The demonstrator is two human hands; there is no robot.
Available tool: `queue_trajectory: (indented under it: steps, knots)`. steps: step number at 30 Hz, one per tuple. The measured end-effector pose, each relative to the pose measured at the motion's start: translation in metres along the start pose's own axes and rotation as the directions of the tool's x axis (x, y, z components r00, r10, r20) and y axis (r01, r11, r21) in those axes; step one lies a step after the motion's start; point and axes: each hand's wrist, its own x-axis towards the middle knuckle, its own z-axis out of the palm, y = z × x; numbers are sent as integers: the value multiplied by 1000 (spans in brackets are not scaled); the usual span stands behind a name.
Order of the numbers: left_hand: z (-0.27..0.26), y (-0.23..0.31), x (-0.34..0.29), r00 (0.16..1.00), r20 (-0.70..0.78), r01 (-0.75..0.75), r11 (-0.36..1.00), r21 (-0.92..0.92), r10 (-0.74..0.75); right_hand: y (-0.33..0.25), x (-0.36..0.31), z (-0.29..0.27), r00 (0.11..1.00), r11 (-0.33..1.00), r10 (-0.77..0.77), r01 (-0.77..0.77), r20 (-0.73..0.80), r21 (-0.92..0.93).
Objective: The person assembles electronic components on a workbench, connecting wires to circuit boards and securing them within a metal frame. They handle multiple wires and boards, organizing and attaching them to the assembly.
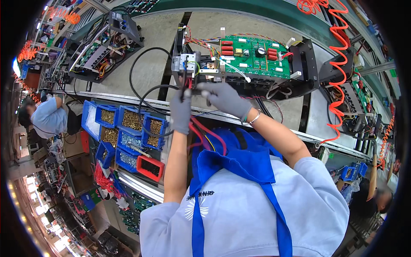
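My left hand [180, 110], in a grey glove, is raised in front of the open electronic unit, its fingers closed around dark and red wires. From below that hand, thick red wires [214, 133] hang toward my apron. My right hand [227, 99], also gloved, reaches in from the right with fingers curled together near the left fingertips; what they pinch is too small and blurred to tell. Behind both hands stands the unit with its green circuit board [257, 58], red components and a metal bracket [184, 63]. A black cable [132, 73] loops out to the left.
Blue bins [122, 137] of brass and silver fasteners and a red bin [150, 168] of dark small parts sit left of my left forearm. Other open units [92, 60] stand at far left and right. An orange coiled hose [338, 64] hangs at right. People work at both sides.
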Motion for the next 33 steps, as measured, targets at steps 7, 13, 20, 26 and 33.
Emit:
queue_trajectory:
  steps: [7,13,20,26,33]
  knots:
    - [-28,23,-8,997,-28,-62,979,192,69,88,-138,8,634,424,670,-754,386,502]
    - [23,63,-60,840,-144,-337,712,616,523,127,-212,-84,622,627,760,-623,-190,468]
    - [147,30,-54,775,491,-543,816,198,397,119,-194,-86,755,693,367,-611,-543,-382]
    - [194,25,-28,622,783,-614,630,476,15,107,-212,-79,716,743,375,-612,-588,-271]
    - [188,34,-45,514,829,-612,772,174,220,134,-208,-70,523,542,804,-447,-284,711]
